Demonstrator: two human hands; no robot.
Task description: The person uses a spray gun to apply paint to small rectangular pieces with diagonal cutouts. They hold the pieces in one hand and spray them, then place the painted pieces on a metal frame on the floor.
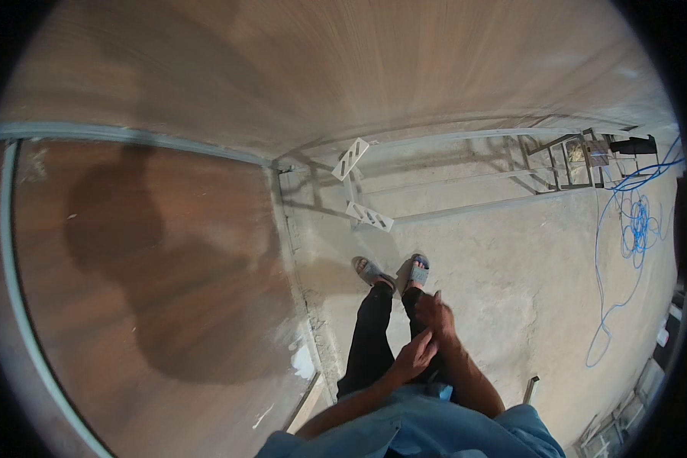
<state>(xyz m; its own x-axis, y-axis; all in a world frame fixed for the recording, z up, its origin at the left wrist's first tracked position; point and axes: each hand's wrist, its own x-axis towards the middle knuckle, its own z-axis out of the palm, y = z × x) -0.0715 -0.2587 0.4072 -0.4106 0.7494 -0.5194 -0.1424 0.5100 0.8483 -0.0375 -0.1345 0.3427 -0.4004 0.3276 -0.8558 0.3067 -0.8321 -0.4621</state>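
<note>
My two hands come together in front of my legs, over the floor. My left hand is closed, its fingers pressed together against the right wrist. Whether anything small lies between them I cannot make out. Just ahead of it, my right hand is curled with the fingers bent inward, dark and slightly smeared. What it holds, if anything, is hidden. Below the hands are my black trousers and grey sandals on the pale concrete floor.
A metal frame with white slotted end plates lies ahead along the wood-look wall panel. To the left is a brown panel edged by a grey metal strip. Loose blue cable lies coiled at right.
</note>
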